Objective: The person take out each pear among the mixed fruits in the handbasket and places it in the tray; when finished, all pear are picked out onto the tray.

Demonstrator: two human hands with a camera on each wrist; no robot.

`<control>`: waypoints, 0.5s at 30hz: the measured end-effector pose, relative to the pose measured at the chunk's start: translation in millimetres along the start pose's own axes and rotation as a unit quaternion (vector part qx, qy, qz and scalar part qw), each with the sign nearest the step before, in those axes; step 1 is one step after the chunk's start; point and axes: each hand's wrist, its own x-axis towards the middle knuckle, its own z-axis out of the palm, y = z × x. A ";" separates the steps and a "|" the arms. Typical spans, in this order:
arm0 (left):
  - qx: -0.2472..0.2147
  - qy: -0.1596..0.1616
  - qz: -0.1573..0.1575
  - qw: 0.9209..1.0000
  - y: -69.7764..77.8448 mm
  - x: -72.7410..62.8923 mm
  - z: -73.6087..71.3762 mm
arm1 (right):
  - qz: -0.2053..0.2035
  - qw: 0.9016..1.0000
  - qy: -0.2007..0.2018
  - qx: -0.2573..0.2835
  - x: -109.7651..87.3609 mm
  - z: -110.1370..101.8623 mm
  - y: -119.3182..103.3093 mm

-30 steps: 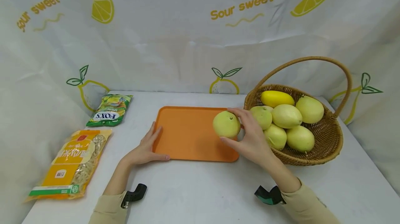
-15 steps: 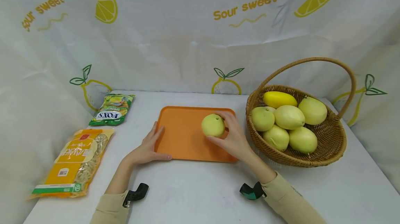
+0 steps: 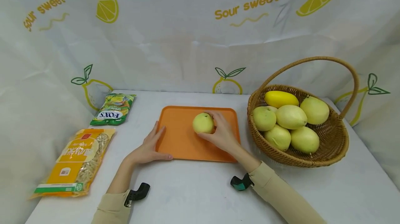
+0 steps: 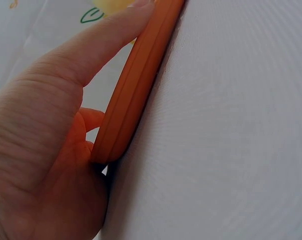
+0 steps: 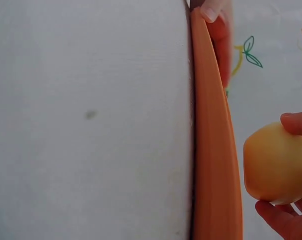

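My right hand (image 3: pixel 220 132) grips a round, pale yellow-green fruit (image 3: pixel 202 123) between thumb and fingers, over the middle of an orange rectangular tray (image 3: pixel 182 147). In the right wrist view the fruit (image 5: pixel 273 165) shows above the level of the tray's rim (image 5: pixel 216 150). At the tray's front left corner rests my left hand (image 3: pixel 147 150), its fingers spread across the left rim and the thumb along the front one. The left wrist view shows that thumb (image 4: pixel 108 42) lying on the tray's edge (image 4: pixel 130 90).
On the right stands a wicker basket (image 3: pixel 339 144) with a tall arched handle, holding several pale fruits (image 3: pixel 292 116) and one bright yellow one (image 3: pixel 281 98). To the left lie a green FOX'S bag (image 3: pixel 113 109) and an orange noodle pack (image 3: pixel 75 163). A printed cloth (image 3: pixel 175 43) hangs behind.
My right hand has carried the fruit leftward from beside the basket to over the tray's middle. My left hand stays at the tray's corner.
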 end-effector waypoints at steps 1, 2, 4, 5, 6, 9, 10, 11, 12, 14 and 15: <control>0.000 0.000 0.000 1.000 -0.2 0.1 0.2 | 0.003 1.000 -0.002 -0.003 1.6 2.0 -0.2; 0.001 0.001 0.000 1.000 -0.5 0.2 0.4 | 0.006 1.000 -0.005 -0.003 3.3 4.1 -0.4; 0.001 0.001 0.001 1.000 -0.9 0.4 0.5 | 0.011 1.000 -0.010 -0.003 6.6 7.9 -1.7; 0.000 0.001 0.001 1.000 -0.8 0.5 0.6 | 0.013 1.000 -0.012 -0.002 8.2 9.9 -2.3; 0.000 0.001 0.001 1.000 -0.6 0.4 0.6 | 0.014 1.000 -0.014 0.001 10.0 11.9 -2.8; -0.001 -0.001 -0.001 1.000 0.5 0.3 0.3 | 0.014 1.000 -0.016 0.012 16.2 17.8 -3.7; -0.002 -0.001 -0.001 1.000 1.0 0.1 0.1 | 0.016 1.000 -0.016 0.016 18.4 19.6 -4.0; -0.001 -0.001 0.000 1.000 1.3 0.0 -0.2 | 0.018 0.999 -0.018 0.021 20.5 21.4 -4.0; 0.000 -0.001 -0.001 1.000 1.4 -0.2 -0.3 | 0.021 0.999 -0.020 0.029 22.7 23.1 -4.1; 0.000 -0.001 -0.001 1.000 1.9 -0.5 -0.8 | 0.029 0.999 -0.022 0.041 26.3 26.0 -4.2; 0.000 -0.002 0.000 1.000 2.1 -0.7 -1.0 | 0.035 0.998 -0.023 0.046 27.4 27.1 -4.5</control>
